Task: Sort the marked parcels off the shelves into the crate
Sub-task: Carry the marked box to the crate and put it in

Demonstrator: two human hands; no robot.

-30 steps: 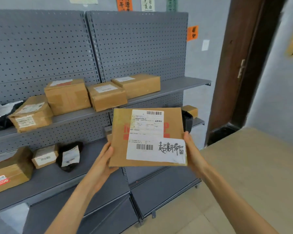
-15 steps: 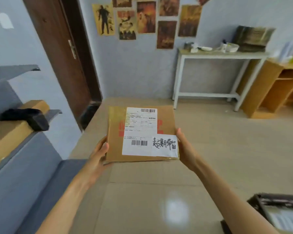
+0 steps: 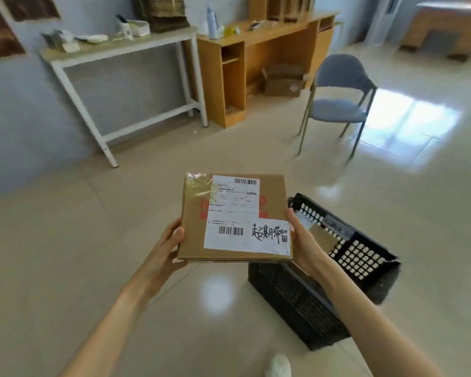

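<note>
I hold a flat brown cardboard parcel level in front of me; it carries a white shipping label with barcodes and handwritten black characters at the lower right. My left hand grips its left edge with the thumb on top, and my right hand grips its right edge. A black perforated plastic crate stands on the floor just to the right of and below the parcel. Cardboard and a white label show inside the crate, partly hidden by my right hand.
A white-framed table with clutter stands at the back left against the wall. A wooden desk is beside it, with an open cardboard box underneath. A grey chair stands behind the crate. My shoe shows at the bottom edge.
The view has swung right from the shelves, past the door, into the room. The parcel stays held in both hands, and the crate has come into view beside it.
</note>
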